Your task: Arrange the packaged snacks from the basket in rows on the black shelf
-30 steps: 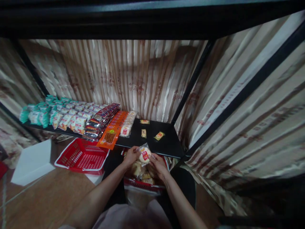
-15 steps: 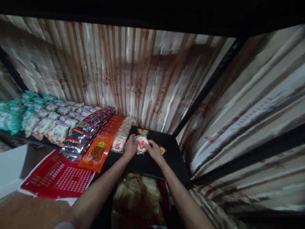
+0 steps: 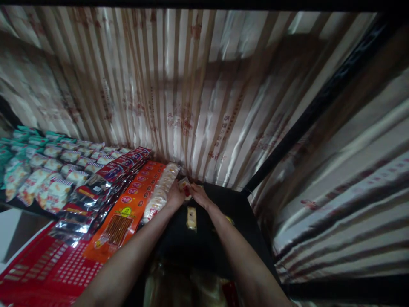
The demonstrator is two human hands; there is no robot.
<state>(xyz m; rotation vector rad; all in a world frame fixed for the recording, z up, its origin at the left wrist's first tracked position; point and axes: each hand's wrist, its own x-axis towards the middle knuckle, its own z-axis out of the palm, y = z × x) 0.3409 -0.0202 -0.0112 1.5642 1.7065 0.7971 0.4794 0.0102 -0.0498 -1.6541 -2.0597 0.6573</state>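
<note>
Head view: left hand [image 3: 176, 195] and right hand [image 3: 198, 194] pinch small white packet [image 3: 185, 189], near curtain [image 3: 204, 106], beyond yellow packet [image 3: 191, 218].

Single view, head-worn, wide-angle. Looks from above person's forearms, forward and down, over black shelf [image 3: 204, 247] toward striped curtain [image 3: 179, 94]. Forearms enter from bottom edge; left hand [image 3: 175, 196] and right hand [image 3: 200, 195] meet at small packet [image 3: 185, 190], just below and left of frame center, at mid-range. Curtain fills upper frame, farther off. Red basket [image 3: 68, 264] low at left, cut by frame edge. Dark pole [image 3: 306, 115] slants through right side. Lower edge dim, blurred.
</note>
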